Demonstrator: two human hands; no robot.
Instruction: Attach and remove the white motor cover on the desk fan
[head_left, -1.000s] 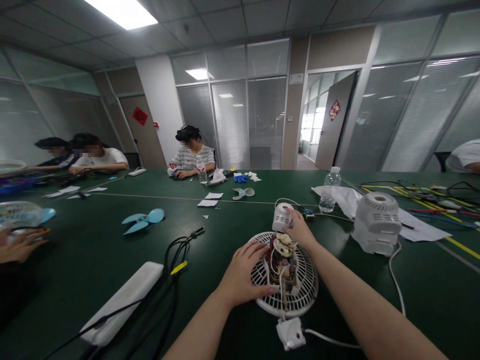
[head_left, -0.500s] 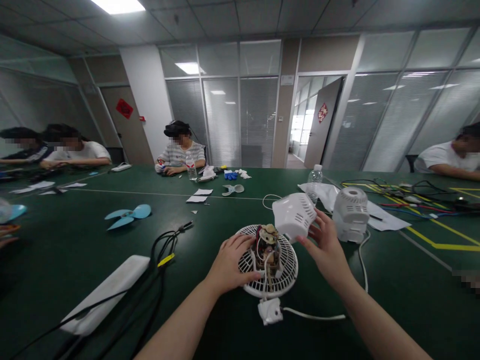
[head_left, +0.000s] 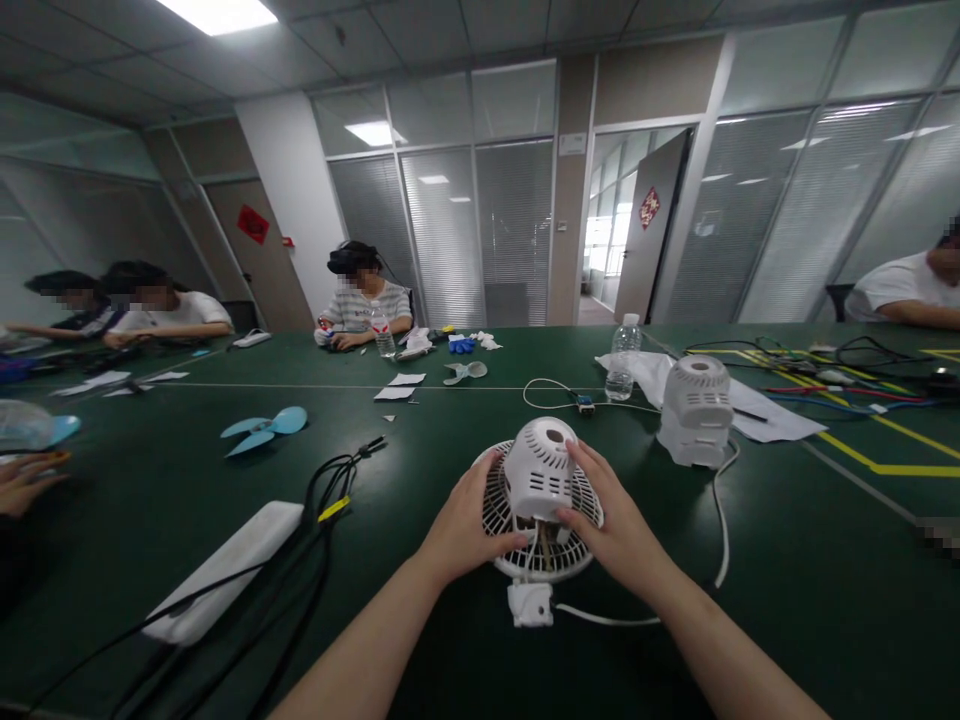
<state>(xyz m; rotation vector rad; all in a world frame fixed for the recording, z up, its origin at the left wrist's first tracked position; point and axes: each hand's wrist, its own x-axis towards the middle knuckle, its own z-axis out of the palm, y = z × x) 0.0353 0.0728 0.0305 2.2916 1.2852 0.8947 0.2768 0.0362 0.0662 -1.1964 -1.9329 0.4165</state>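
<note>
A white vented motor cover [head_left: 538,478] sits over the motor of a small fan, hiding most of it; wires show below its lower edge. My right hand [head_left: 616,512] grips the cover from the right, fingertips near its top hole and thumb at its lower rim. On the other side, my left hand [head_left: 469,515] curls around the fan's motor part, with the thumb low in front. Under both lies the round white fan grille [head_left: 581,562], face down on the table. In front of it a small white box [head_left: 530,605] hangs on a cord.
A second white fan housing [head_left: 697,405] stands right, by a plastic bottle [head_left: 623,360] and paper. Left lie a blue fan blade [head_left: 266,428], a white power strip [head_left: 225,572] and black cables [head_left: 330,500]. Further off is a grey blade [head_left: 465,372]. Several people sit around the table.
My right hand has brought the cover left and down, from beside the bare motor to over it. The cover has turned so its top hole shows. My left hand stays at the fan.
</note>
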